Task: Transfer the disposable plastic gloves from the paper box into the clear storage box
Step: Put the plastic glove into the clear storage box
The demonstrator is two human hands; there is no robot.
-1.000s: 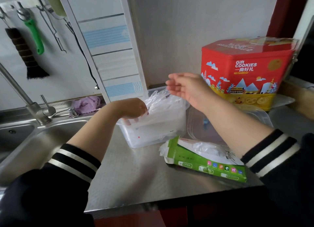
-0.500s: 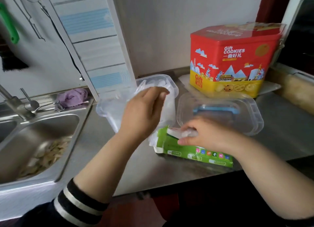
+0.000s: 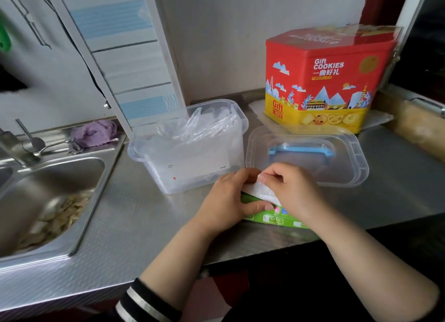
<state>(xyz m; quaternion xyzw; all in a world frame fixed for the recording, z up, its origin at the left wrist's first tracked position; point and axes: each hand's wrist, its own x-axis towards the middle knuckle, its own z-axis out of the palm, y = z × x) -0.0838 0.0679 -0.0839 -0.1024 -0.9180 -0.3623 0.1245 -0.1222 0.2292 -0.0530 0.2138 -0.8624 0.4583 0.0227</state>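
Now, risks first. Landmark: the clear plastic storage box (image 3: 192, 150) on the steel counter (image 3: 144, 220).

Risk 1: the green paper glove box (image 3: 269, 219) lies flat just in front of the storage box, close to the counter's front edge. A pull on the contents with too little hold-down would likely drag it off the edge.

Risk 2: the thin transparent disposable gloves (image 3: 204, 129) already in the storage box stand heaped above its rim. Pressing more in could spill the loose film over the wall toward the steel sink (image 3: 60, 201), left of the storage box, which holds wet scraps.

Risk 3: film gloves cling; a large clump may snag at the paper box's opening and tear the white flap (image 3: 261, 191).

Risk 4: the clear lid with the blue handle (image 3: 308, 153) lies just right of the storage box, behind the hands; a hasty lift could knock it. The red and yellow cookie tin (image 3: 322, 81) stands further back, out of the path.

Hand pose:
- Left hand (image 3: 228, 201): fingers curled over the near end of the paper box, thumb along its side, holding it down.
- Right hand (image 3: 289, 189): fingertips pinching the white flap at the opening, wrist raised. Whether it holds gloves underneath, I cannot tell.
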